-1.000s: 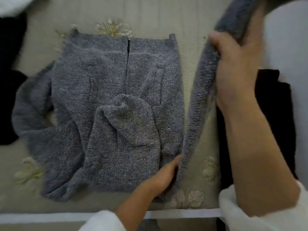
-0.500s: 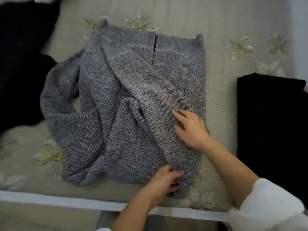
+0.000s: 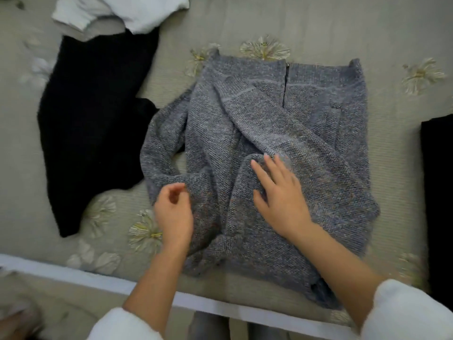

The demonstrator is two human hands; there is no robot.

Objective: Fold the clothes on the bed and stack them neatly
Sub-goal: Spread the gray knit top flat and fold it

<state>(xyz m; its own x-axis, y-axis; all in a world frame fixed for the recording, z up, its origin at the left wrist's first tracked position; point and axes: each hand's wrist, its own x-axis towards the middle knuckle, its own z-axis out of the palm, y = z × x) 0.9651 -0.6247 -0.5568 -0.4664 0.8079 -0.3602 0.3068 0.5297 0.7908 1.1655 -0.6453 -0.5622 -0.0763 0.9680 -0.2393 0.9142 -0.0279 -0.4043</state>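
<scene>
Item: grey knit sweater, part folded, on the bed.

1. Nearest edge. We note the white bed rail (image 3: 73, 273) across the lower frame, with both forearms reaching over it out of white cuffs.

2. Left hand (image 3: 174, 214), lower centre-left. Its fingertips (image 3: 175, 192) are curled towards the thumb just at the lower end of the loose sleeve. Motion blur prevents us from telling whether they already pinch the knit or only touch it.

3. Right hand (image 3: 282, 200), centre. It lies flat, its fingers (image 3: 262, 173) straight and spread, and presses on the middle of the sweater without holding anything.

4. Grey sweater (image 3: 318, 148), centre of frame, hem towards us, neck away. One sleeve (image 3: 277, 133) is already laid diagonally across the body.

5. Loose sleeve (image 3: 158, 148), centre-left. We record this as the deciding relation. It bows out to the left of the body, its long axis running roughly up and down the frame, and its near end lies directly under the left fingertips. The left hand is plainly the nearer one, while the right is well apart on the body. We judge the next fold to be this sleeve carried rightward across the body, with the right palm as anchor.

6. Further off. We list a black garment (image 3: 93, 123) spread unfolded at upper left, a white garment (image 3: 137, 11) beyond it at the top edge, and a dark folded piece (image 3: 438, 192) at the right edge. All three rest on the flowered cover (image 3: 392, 33).
</scene>
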